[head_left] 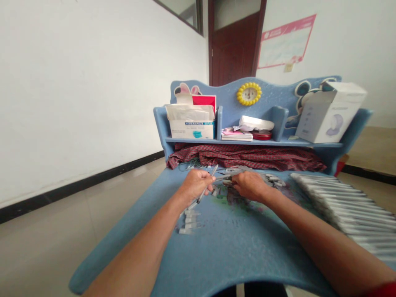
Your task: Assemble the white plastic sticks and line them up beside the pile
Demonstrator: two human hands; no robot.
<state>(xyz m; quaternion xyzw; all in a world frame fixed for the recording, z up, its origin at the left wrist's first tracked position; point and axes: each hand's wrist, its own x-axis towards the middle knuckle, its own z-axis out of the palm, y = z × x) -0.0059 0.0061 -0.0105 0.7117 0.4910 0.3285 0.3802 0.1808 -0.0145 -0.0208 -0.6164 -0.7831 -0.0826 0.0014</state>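
Observation:
My left hand (197, 184) is closed around slim clear pens (202, 194), which stick out above and below the fingers. My right hand (249, 185) has its fingers curled down at a heap of small grey and clear pen parts (275, 180); what they grip is hidden. Between the two hands stretches a thin grey pen-like piece (222, 177); which hand holds it I cannot tell. Below my left hand, several clear pieces like pen caps (190, 220) lie in a rough row. To the right, many assembled-looking pens (352, 208) lie side by side in a stack.
The blue desk (235, 247) has a shelf at its back. On it stand a mask box (192, 128), papers (236, 136), a red round tin (262, 135) and a white carton (331, 113). A bunched checked cloth (247, 156) lies beneath.

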